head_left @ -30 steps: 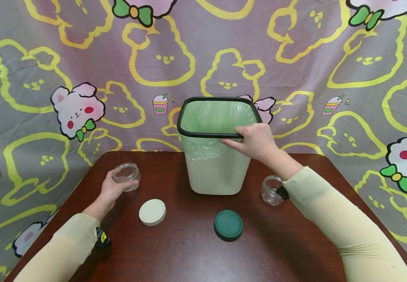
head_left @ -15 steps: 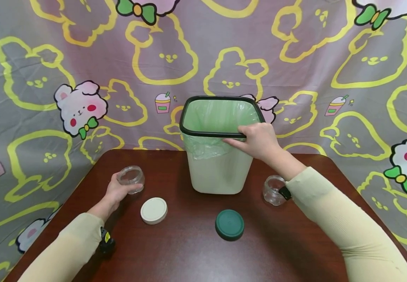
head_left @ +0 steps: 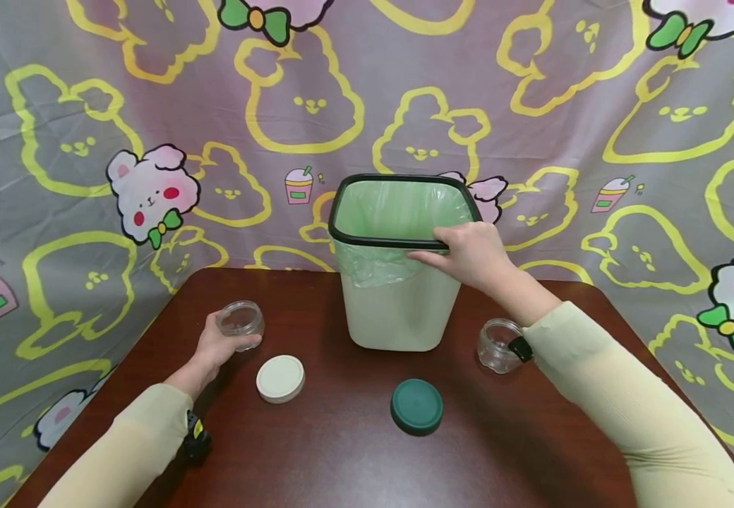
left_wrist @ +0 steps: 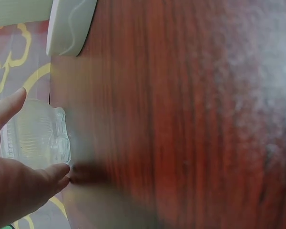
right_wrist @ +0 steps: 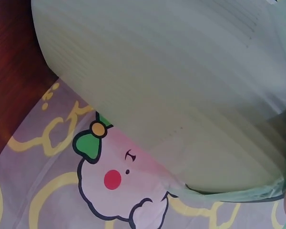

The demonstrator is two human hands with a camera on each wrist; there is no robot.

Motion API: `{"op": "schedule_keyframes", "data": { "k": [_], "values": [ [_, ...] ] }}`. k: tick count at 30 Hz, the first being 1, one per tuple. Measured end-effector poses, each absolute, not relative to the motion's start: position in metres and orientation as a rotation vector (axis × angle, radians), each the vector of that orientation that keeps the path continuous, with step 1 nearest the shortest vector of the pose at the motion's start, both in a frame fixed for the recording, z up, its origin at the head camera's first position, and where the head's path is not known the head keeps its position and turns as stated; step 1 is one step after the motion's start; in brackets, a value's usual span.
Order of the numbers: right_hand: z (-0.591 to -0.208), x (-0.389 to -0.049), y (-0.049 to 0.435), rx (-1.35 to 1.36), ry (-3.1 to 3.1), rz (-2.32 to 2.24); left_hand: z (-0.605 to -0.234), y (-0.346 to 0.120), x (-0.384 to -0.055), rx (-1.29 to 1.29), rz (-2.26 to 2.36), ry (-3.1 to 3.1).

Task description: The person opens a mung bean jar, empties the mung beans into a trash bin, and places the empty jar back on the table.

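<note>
My left hand [head_left: 213,349] holds a clear jar [head_left: 242,323] at the left side of the table, its lidless mouth facing up. In the left wrist view the thumb and fingers lie on opposite sides of the jar [left_wrist: 35,133], whose base is close to the wood. With my right hand [head_left: 471,250] I grip the black rim of a pale trash bin [head_left: 399,317] at its front right corner, thumb outside and below the rim. A light green bag lines the bin. Its pale side wall [right_wrist: 148,86] fills most of the right wrist view.
A white round lid [head_left: 281,379] lies just right of my left hand, and a dark green lid [head_left: 416,406] lies in front of the bin. Another clear jar [head_left: 497,349] stands under my right forearm. Behind the table [head_left: 316,451] hangs a patterned curtain [head_left: 341,70].
The left hand has brought the jar slightly right and down in the head view. The right hand keeps its grip on the bin's rim. The whole head view has shifted a little.
</note>
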State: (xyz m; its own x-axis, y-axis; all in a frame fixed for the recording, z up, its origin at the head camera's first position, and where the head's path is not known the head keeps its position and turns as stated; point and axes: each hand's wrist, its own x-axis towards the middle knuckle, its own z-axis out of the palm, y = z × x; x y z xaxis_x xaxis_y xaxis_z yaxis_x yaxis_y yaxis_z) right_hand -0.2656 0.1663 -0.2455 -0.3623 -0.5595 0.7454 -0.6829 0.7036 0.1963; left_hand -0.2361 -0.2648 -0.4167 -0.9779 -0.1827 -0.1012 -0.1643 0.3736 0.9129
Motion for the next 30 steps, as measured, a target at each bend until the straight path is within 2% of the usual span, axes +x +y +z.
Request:
{"op": "schedule_keyframes", "data": {
  "k": [10,16,23,30],
  "values": [
    [-0.228,-0.259,0.169,0.949,-2.446,0.227,-0.418,-0.269,-0.241,0.315,-1.426,-2.738],
    [-0.213,-0.258,0.175,0.945,-2.68,0.641,-0.412,-0.27,-0.243,0.027,-0.964,-2.786],
    [-0.204,-0.254,0.183,0.992,-2.533,1.012,-0.383,-0.265,-0.242,-0.186,-0.573,-2.773],
    [-0.203,-0.253,0.207,0.945,-2.355,0.879,-0.339,-0.247,-0.234,-0.348,-0.326,-2.724]
  ]
}}
